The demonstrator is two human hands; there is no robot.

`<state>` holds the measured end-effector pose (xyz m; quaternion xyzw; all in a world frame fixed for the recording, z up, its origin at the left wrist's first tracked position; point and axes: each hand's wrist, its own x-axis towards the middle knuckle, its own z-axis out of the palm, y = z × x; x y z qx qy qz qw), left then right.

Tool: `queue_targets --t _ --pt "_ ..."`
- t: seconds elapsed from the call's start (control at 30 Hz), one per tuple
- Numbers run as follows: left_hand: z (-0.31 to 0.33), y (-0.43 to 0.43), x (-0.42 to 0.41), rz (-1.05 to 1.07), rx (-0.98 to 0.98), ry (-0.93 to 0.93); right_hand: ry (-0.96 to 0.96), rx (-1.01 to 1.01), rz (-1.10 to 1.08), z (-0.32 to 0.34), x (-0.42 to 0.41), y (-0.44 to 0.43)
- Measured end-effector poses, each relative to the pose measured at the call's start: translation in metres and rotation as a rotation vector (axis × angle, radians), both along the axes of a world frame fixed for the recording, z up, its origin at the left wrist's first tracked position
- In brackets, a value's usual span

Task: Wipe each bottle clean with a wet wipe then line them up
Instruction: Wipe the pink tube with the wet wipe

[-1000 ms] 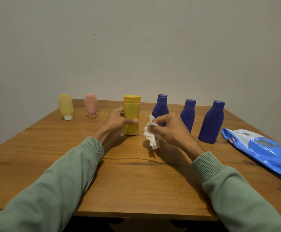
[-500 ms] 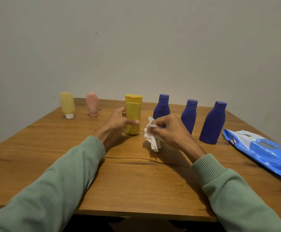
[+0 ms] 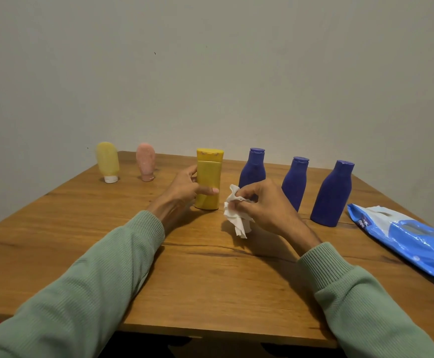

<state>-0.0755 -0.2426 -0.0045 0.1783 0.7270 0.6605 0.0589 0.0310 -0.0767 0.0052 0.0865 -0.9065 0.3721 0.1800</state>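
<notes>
Right now the left hand [image 3: 185,193] is gripping the tall yellow bottle [image 3: 209,177], thumb lying across its front and fingers curling behind, while the bottle is standing upright on the wooden table [image 3: 210,280]. The right hand [image 3: 265,204] is pinching a crumpled wet wipe [image 3: 236,219] between thumb and fingertips, holding it just beside the bottle's right flank and apparently not touching it. So the step in hand is looking like the wiping of this yellow bottle, with the wipe poised rather than rubbing. To its right three blue bottles [image 3: 295,182] are standing in a row; to its left a yellow tube [image 3: 108,161] and a pink tube [image 3: 146,162] are standing cap-down. A blue wipe pack [image 3: 407,239] is lying near the table's right edge. The next move, I judge, is calling for laying the wipe on the bottle's side and drawing it along while the left hand is steadying it against tipping.
</notes>
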Motion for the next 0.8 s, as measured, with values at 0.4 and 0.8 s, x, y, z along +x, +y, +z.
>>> queue_targets --t 0.4,0.8 --pt "0.003 -0.012 0.001 -0.032 0.035 -0.045 -0.019 -0.053 0.027 -0.001 0.002 -0.009" --pt "-0.013 -0.070 -0.030 0.570 -0.066 0.067 0.027 0.030 0.163 0.002 -0.022 -0.103"
